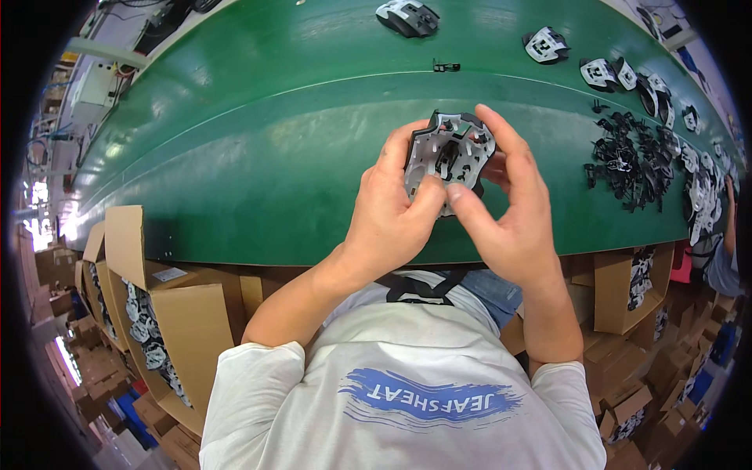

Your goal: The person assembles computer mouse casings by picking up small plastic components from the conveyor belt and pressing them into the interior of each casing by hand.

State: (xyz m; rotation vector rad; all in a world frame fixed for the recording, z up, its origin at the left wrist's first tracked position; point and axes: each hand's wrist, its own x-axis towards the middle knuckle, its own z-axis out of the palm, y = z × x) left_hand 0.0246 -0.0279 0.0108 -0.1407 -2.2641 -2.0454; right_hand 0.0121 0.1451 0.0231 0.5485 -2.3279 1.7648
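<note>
Between both hands is a computer mouse shell point(425, 155), grey inside with a black edge, its hollow underside turned up toward me. A small black plastic part sits in the middle of its cavity. My left hand point(392, 211) grips the shell's left side, the thumb pressing inside near the lower end. On the other side my right hand point(513, 205) closes round it, fingers along the right edge and thumb at the lower end. The shell is held above the green table point(298, 164). Whatever lies under the thumbs is hidden.
A pile of small black plastic parts point(630, 160) lies at the right, beside a heap of white shells point(703, 188). Several more shells, one a white-and-black shell point(407, 17), lie farther back, near a small black part point(446, 67). Open cardboard boxes point(188, 313) of shells flank me.
</note>
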